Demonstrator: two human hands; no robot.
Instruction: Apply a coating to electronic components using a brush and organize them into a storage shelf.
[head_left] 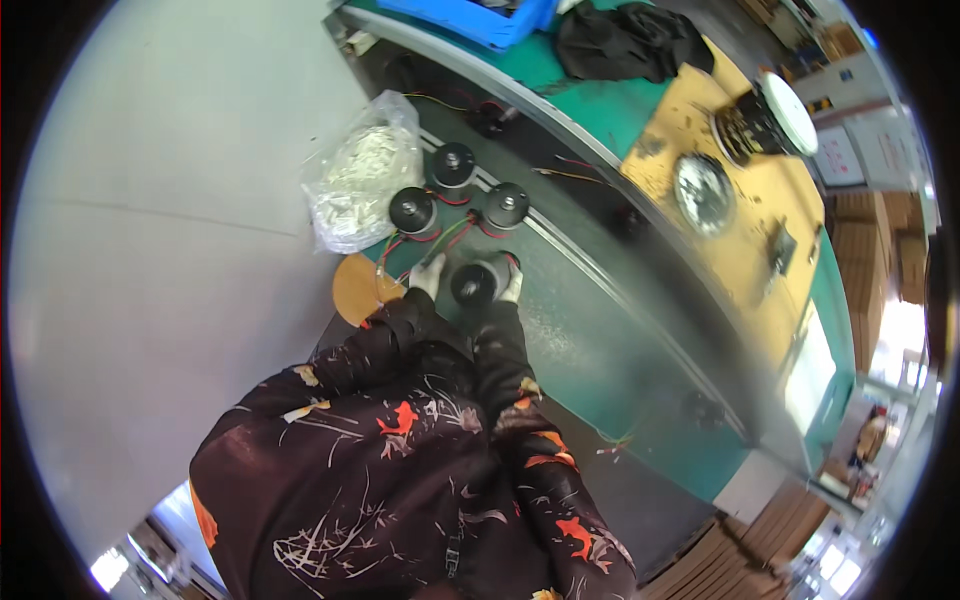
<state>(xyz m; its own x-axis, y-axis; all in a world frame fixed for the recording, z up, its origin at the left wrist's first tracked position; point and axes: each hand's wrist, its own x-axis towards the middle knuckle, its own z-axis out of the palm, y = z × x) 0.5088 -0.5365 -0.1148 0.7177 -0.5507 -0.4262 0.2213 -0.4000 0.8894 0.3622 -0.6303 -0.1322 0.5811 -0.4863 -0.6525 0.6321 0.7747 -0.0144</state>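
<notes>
My right hand, in a pale glove, grips the side of a black and grey round motor, which is tilted in front of me. My left hand, also gloved, is closed around thin coloured wires just left of that motor; the fingertips are small and partly hidden. Beyond my hands stand three similar motors with black tops and short shafts: one at the left, one at the back and one at the right. Red and green leads trail between them.
A clear plastic bag of pale pieces lies left of the motors. A round wooden disc is beside my left sleeve. Metal rails run along the green bench. Past a raised edge are a blue crate, black cloth and tub.
</notes>
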